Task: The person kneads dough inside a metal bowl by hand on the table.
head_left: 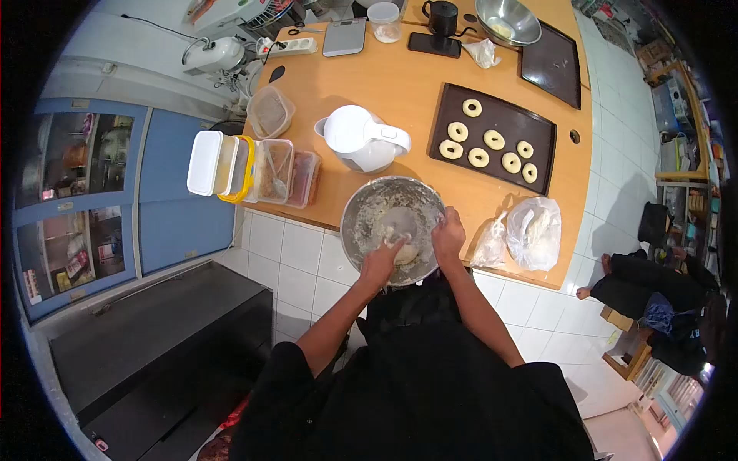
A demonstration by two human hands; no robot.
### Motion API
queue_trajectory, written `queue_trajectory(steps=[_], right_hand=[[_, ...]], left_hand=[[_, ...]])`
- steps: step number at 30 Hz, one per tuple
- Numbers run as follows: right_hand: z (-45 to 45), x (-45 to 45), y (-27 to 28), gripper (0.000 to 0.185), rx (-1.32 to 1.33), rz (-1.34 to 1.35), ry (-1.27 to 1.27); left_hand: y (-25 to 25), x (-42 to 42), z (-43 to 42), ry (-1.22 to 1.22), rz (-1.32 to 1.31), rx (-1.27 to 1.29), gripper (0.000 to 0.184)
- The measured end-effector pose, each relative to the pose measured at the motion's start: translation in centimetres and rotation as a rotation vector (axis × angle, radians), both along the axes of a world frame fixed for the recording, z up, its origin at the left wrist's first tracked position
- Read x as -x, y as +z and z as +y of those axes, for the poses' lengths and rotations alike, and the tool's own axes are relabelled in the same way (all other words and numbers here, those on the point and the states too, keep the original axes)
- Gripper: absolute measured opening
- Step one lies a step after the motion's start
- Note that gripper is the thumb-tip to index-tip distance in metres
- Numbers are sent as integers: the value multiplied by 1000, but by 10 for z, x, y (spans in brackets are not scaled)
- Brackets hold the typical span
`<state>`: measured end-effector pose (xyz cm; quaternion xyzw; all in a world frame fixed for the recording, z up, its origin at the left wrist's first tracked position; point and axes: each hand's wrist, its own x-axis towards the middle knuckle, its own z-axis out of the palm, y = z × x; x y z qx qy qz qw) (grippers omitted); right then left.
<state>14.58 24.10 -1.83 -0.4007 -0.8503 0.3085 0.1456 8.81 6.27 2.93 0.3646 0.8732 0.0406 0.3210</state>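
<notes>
Upper steel bowl (526, 31) cut off at top, cabinet contents (75, 157) too small to identify, kitchen scale (344, 38) display unreadable

Baking tray (477, 173), dark brown; dough rings (493, 140), pale cream. Kettle (357, 138), white. Tabletop (323, 88), orange-brown; cabinet doors (183, 157), blue.

There are eight dough rings (493, 145), two trays (500, 116), two metal bowls (351, 220) and two kettles (355, 137) (one white, one black).
</notes>
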Motion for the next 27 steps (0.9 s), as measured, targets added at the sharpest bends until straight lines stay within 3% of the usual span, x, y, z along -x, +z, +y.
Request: queue_trajectory(steps=[8,11,14,17,20,27], right_hand=[[5,-6,9,17,72,-32,-32],[7,-9,13,17,101,-21,-66],[2,-10,12,18,89,31,-86],[2,-9,14,19,70,53,-103],[-1,-10,10,20,62,40,-123],[-3,-10,9,20,55,43,-130]], left_hand=[[-12,-12,11,86,243,-70,73],[10,-6,22,255,164,-18,71],[-24,-10,20,288,-65,121,71],[-39,-24,26,419,-78,62,68],[-46,-14,23,285,-21,-82,68],[-35,-11,32,320,-95,-358,66]])
